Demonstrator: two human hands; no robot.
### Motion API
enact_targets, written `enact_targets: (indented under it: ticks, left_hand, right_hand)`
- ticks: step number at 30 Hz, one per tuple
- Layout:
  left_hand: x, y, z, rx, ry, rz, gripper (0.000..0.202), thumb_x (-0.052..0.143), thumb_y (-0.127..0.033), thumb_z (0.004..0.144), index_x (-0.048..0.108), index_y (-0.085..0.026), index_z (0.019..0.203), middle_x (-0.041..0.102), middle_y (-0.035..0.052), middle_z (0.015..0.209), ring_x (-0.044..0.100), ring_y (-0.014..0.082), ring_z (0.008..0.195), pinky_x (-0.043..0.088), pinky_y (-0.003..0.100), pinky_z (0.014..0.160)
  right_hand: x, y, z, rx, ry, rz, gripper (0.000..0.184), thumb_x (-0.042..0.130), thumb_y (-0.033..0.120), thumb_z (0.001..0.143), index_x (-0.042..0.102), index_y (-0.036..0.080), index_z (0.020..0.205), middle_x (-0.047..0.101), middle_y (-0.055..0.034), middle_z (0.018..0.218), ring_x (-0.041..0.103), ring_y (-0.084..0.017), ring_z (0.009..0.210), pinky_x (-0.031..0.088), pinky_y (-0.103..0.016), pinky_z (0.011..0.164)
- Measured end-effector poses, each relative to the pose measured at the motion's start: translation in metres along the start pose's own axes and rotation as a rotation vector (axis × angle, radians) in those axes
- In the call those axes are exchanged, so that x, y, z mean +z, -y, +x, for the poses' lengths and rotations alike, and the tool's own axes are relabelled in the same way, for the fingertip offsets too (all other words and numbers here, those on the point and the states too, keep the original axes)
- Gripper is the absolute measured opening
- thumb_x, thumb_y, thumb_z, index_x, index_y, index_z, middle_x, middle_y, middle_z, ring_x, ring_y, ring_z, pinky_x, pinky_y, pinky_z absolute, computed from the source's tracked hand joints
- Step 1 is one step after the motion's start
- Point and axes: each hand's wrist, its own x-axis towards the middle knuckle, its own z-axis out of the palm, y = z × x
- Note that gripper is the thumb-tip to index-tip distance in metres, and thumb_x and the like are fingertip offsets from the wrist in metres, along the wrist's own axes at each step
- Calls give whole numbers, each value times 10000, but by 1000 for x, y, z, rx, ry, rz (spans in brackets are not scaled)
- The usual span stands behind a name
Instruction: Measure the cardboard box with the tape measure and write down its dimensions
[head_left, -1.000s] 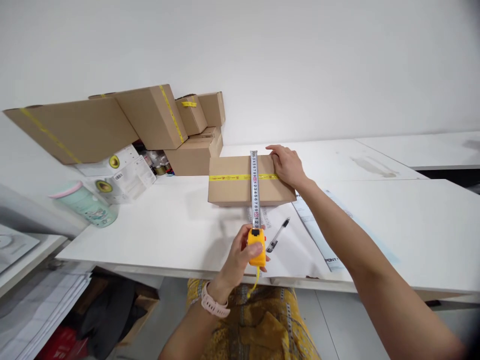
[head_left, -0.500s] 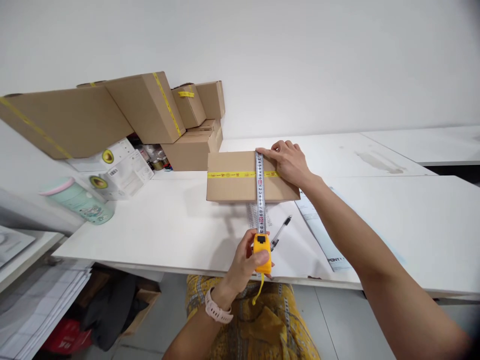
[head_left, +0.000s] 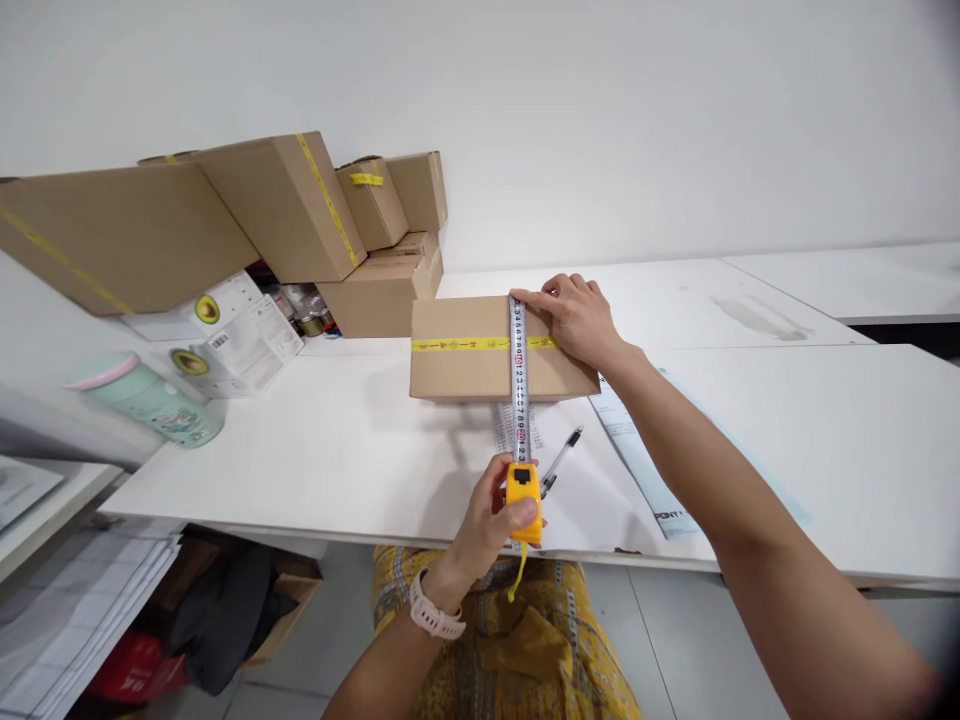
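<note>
A flat cardboard box [head_left: 465, 365] sealed with yellow tape lies on the white table [head_left: 337, 450]. My left hand [head_left: 487, 520] is closed around a yellow tape measure [head_left: 523, 500] near the table's front edge. Its metal blade [head_left: 517, 375] runs away from me across the top of the box. My right hand [head_left: 577, 320] rests on the box's far right corner, fingers pressing the blade's end against the far edge. A pen [head_left: 559, 462] lies on papers just right of the tape measure.
Several taped cardboard boxes [head_left: 292, 210] are piled at the back left, over white packets [head_left: 240, 340]. A mint-green tumbler [head_left: 150, 400] lies on its side at the left. Printed sheets [head_left: 637, 460] lie under my right forearm. Clutter sits on the floor below left.
My right hand shifted left along the box's far edge onto the blade's end. The tape measure and blade moved slightly right. The view has tilted a little.
</note>
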Motion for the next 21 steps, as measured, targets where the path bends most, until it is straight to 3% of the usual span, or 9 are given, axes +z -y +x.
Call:
enact_targets:
  ticks: [8,14,17,21]
  left_hand:
    - [0,1,-2,25,34,1,624,825,-529,734,568,-229,1217,550,16,1017,653,149,780,590,251,615]
    - [-16,6,-18,179,-37,131,708,802,-530,763,484,-268,1339,566,55,1137,654,196,894,573,280,684]
    - [-25,13,-29,165,-86,306,733,793,-473,779,441,-239,1378,590,49,1040,631,204,907,552,284,716]
    - [-32,23,-36,121,-55,436,684,789,-413,760,470,-210,1330,607,44,998,623,202,894,544,301,756]
  right_hand:
    - [-5,6,-2,16,33,-64,512,322,178,1033,632,368,1393,621,-110,1154,496,-265,995,339,-401,871]
    - [-9,16,-13,109,-23,-119,474,331,405,1059,589,243,1423,660,-120,1089,495,-286,1010,351,-422,904]
    - [-11,26,-30,108,-91,-112,477,371,502,1041,643,227,1319,668,-117,1112,497,-290,1039,353,-430,927]
    - [-8,44,-58,83,-186,-102,451,422,524,1023,638,235,1293,660,-115,1141,504,-287,1053,353,-433,924]
